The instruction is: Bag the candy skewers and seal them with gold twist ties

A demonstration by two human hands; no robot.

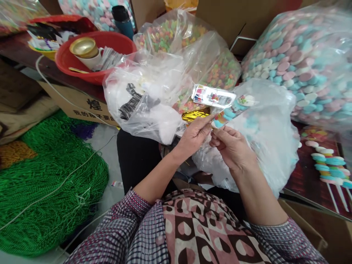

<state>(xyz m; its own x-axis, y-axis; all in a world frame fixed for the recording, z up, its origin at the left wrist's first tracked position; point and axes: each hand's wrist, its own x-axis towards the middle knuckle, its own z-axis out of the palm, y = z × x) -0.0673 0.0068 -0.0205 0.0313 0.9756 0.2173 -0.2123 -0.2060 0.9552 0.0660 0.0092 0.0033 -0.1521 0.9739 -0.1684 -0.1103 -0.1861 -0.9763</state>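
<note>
"煌" on cardboard box [82, 106]

Dark wooden table [24, 51]: red basin [110, 42], clear candy bags [176, 36] on it.

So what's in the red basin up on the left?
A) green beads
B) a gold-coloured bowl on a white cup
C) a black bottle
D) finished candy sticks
B: the red basin holds a gold-coloured bowl sitting on a white cup, beside some small packets.
</note>
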